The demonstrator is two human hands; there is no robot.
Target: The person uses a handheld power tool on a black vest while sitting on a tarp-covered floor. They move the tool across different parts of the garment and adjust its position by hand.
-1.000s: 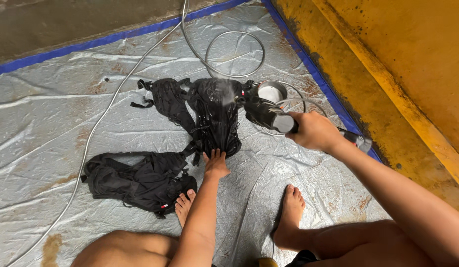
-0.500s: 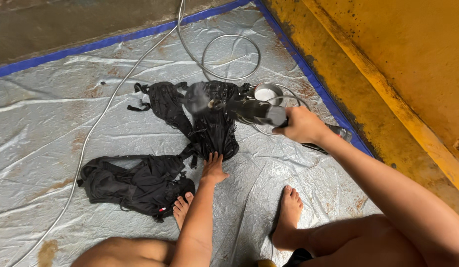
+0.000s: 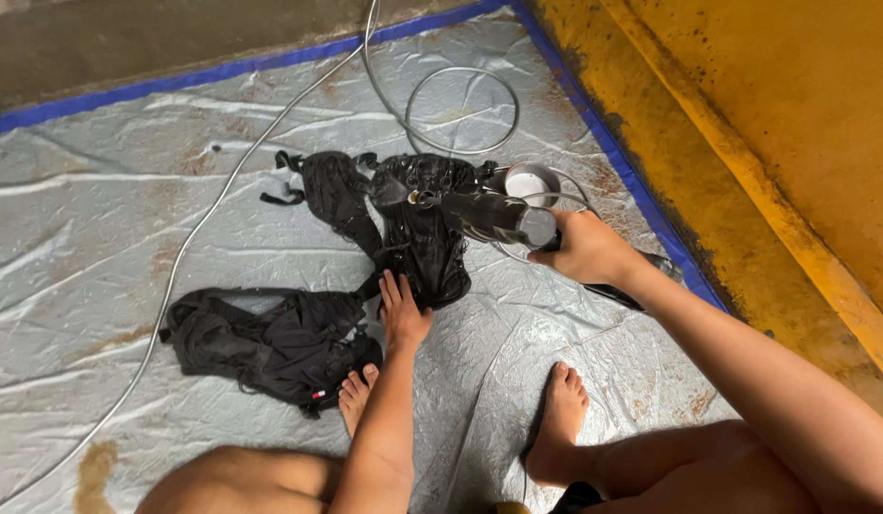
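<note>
Left hand [image 3: 403,314] flat, pinning the black bag [image 3: 418,228] steady while right hand [image 3: 584,252] grips the sprayer [image 3: 489,214], nozzle toward ten o'clock

Black fabric harness-like pack [image 3: 418,228], wet and glistening, spread flat on the silvery crinkled sheet, straps trailing to its upper left; lower edge pinned under the fingers of the left hand [image 3: 403,314]. Second part of the black gear [image 3: 270,343], bunched and rumpled, lying lower left, joined to the first by a narrow strap, one end just beside the bare toes. Spray nozzle [image 3: 489,214], dark metal with a grey collar, clasped in the right hand [image 3: 589,252], tilted with its tip low over the pack's upper middle. Thin grey hose [image 3: 461,109] looped in a ring beyond the pack, then running off along the sheet.
</note>
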